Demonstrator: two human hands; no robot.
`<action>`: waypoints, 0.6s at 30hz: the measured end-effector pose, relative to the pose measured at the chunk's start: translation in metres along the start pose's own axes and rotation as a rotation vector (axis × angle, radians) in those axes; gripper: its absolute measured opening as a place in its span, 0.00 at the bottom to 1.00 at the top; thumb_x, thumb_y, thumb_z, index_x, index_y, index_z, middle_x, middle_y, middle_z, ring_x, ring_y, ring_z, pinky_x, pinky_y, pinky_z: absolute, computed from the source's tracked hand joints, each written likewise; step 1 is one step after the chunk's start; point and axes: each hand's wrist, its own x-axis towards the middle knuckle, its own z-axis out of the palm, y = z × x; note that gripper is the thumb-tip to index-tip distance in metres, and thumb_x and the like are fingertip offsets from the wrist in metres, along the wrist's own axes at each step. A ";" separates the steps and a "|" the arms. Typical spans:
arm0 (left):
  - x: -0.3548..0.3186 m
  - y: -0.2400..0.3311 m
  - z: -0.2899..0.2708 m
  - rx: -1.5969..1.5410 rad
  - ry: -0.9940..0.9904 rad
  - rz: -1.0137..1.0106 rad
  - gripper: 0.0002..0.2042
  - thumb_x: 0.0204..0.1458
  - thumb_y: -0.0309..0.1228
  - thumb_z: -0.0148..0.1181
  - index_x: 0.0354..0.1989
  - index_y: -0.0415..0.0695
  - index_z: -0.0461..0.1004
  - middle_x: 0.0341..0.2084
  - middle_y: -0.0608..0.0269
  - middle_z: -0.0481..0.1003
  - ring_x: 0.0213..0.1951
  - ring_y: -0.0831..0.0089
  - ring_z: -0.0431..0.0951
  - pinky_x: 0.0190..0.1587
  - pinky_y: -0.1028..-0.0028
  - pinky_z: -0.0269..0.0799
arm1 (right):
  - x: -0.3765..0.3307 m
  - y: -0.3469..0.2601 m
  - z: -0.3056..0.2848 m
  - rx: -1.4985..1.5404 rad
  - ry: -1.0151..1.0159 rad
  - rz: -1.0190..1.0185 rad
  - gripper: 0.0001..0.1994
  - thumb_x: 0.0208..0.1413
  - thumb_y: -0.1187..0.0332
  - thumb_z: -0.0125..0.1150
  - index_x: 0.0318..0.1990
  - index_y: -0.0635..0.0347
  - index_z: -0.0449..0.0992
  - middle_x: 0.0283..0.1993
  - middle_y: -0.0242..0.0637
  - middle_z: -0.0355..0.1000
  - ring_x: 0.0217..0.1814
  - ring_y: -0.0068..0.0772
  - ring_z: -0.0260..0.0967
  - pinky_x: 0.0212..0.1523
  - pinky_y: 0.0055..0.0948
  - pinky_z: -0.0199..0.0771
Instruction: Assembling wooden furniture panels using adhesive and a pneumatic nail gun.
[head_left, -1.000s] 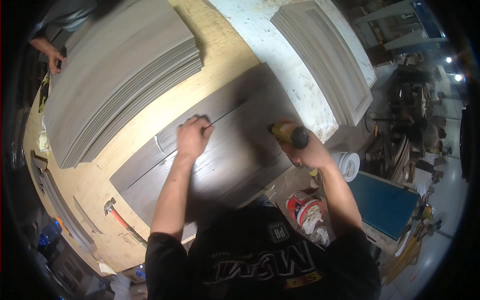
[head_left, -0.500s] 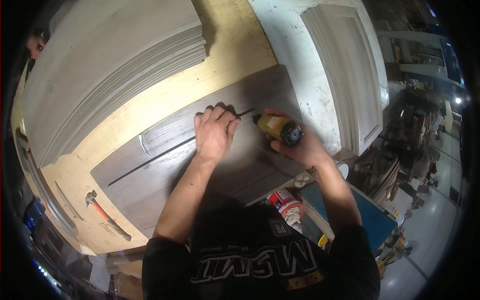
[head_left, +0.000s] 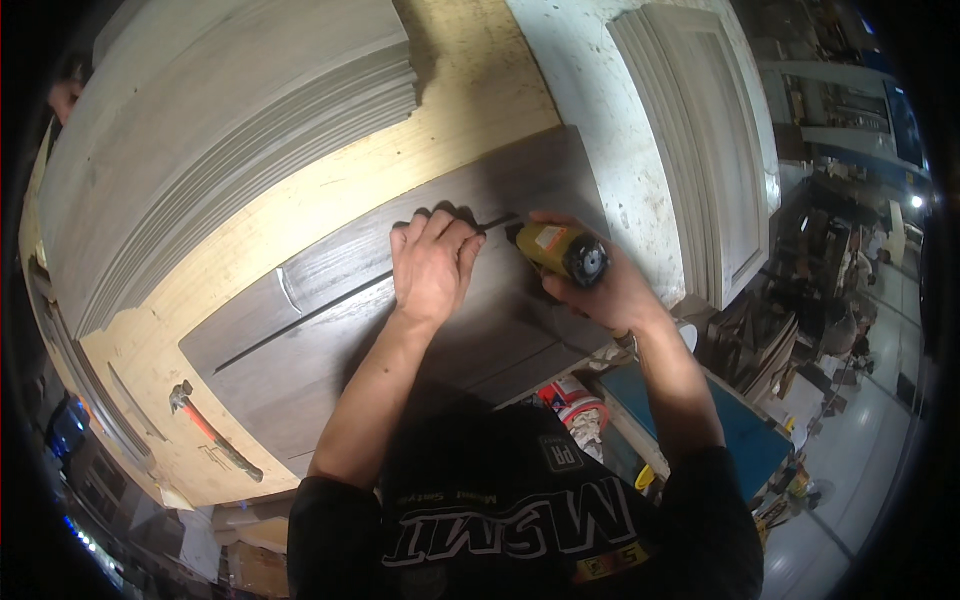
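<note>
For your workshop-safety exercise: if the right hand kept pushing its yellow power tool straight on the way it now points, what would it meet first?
Probably the left hand. The right hand aims the yellow power tool along the groove in the dark wooden panel, toward the left hand's fingertips pressed flat there. The remaining gap is unclear.

A yellow power tool [head_left: 562,251] rests tip-down on a dark grooved wooden panel [head_left: 330,330] lying flat.
</note>
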 end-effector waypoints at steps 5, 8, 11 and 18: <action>0.000 -0.002 0.002 -0.002 0.013 0.027 0.03 0.55 0.33 0.67 0.33 0.51 0.82 0.33 0.71 0.76 0.41 0.65 0.73 0.47 0.64 0.61 | -0.005 0.006 -0.005 0.110 -0.011 0.011 0.33 0.52 0.75 0.69 0.69 0.51 0.69 0.59 0.36 0.75 0.59 0.27 0.71 0.61 0.29 0.71; -0.001 0.002 0.002 0.002 0.013 0.007 0.03 0.55 0.34 0.67 0.32 0.51 0.82 0.33 0.71 0.76 0.40 0.65 0.73 0.47 0.64 0.61 | -0.015 0.010 -0.015 0.242 -0.024 0.110 0.34 0.52 0.75 0.69 0.69 0.49 0.68 0.58 0.33 0.75 0.56 0.24 0.71 0.54 0.27 0.75; -0.002 0.001 0.003 0.013 -0.003 0.004 0.03 0.55 0.34 0.68 0.32 0.52 0.82 0.33 0.71 0.76 0.40 0.65 0.73 0.47 0.64 0.61 | -0.024 0.016 -0.016 0.236 -0.007 0.169 0.35 0.52 0.75 0.70 0.69 0.47 0.68 0.57 0.32 0.74 0.52 0.23 0.72 0.47 0.25 0.77; 0.000 0.004 0.001 0.020 -0.017 -0.012 0.04 0.56 0.35 0.67 0.32 0.52 0.82 0.33 0.70 0.76 0.40 0.65 0.73 0.46 0.65 0.60 | -0.025 0.027 -0.013 0.139 0.012 0.049 0.33 0.52 0.71 0.69 0.68 0.46 0.69 0.53 0.33 0.76 0.44 0.19 0.72 0.40 0.25 0.76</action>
